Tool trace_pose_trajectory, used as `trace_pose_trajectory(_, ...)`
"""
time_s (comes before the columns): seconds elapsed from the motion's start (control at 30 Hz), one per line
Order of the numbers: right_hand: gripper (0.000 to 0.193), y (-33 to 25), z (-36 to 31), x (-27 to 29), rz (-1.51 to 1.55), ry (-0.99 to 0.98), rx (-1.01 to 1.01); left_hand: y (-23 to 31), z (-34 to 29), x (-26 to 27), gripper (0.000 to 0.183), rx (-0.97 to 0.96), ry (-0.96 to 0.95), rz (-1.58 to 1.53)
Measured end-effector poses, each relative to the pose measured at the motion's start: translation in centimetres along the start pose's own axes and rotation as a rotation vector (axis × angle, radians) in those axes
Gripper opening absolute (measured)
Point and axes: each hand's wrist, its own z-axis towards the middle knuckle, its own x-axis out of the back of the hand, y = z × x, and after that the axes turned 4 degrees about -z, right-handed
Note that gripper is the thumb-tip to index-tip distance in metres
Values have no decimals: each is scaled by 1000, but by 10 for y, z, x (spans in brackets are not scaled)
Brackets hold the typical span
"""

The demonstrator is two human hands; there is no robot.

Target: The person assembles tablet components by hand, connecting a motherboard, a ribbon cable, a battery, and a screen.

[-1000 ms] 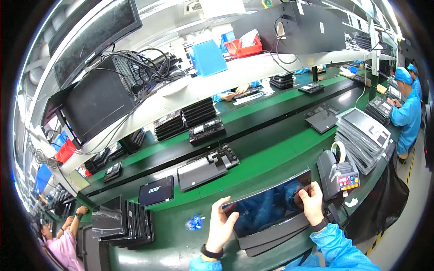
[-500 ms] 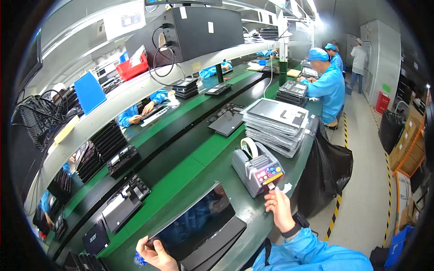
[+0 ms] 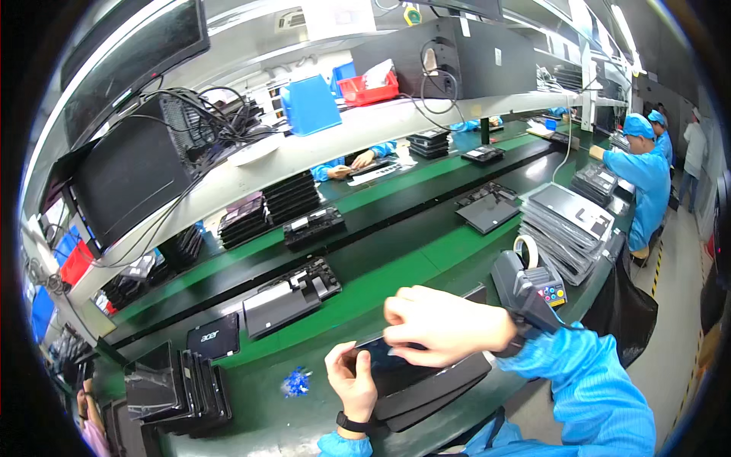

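My left hand grips the left end of a glossy black screen panel, thumb on top. The panel rests tilted over dark flat panels at the bench's near edge. Above it, my right hand is closed in a pinch, fingertips close to the glass near my left thumb. A small pale bit shows at those fingertips, seemingly a piece of tape. My right hand and forearm cover much of the screen. A grey tape dispenser with a cream tape roll stands beyond my right wrist.
Dark panels stand in a rack at left, near blue-and-white scraps. Device parts lie along the green bench. Wrapped panels are stacked beyond the dispenser. A shelf crosses above; a co-worker sits far right.
My right hand has moved left from the tape dispenser's front to above the screen panel. The view has swung left; my left hand still holds the panel's end.
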Motion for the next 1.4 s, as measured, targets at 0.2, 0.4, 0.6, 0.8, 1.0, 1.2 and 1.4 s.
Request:
trace_pose_trajectory(0.2, 17, 19, 35, -23, -249, 52, 133, -3, 1, 1, 30, 3, 41, -10)
trace_pose_trajectory(0.4, 15, 0, 12, -53, -395, 212, 104, 3, 6, 3, 29, -19, 55, 16)
trace_pose_trajectory(0.6, 14, 25, 12, -72, -27, 246, -72, -5, 8, -1, 28, -7, 74, -10)
trace_pose_trajectory(0.8, 16, 15, 4, -49, -280, 37, -230, -10, 11, -7, 29, 61, 67, -51)
trace_pose_trajectory(1.0, 25, -71, -83, -48, 420, 153, -905, -20, 20, 30, 29, 138, 277, -136)
trace_pose_trajectory(1.2, 71, -71, -115, -139, 1130, 146, -955, 24, 23, 14, 27, 203, 384, -268)
trace_pose_trajectory(1.4, 29, -73, -28, -149, 1564, 1426, -904, 23, -9, 9, 26, 139, 589, -225)
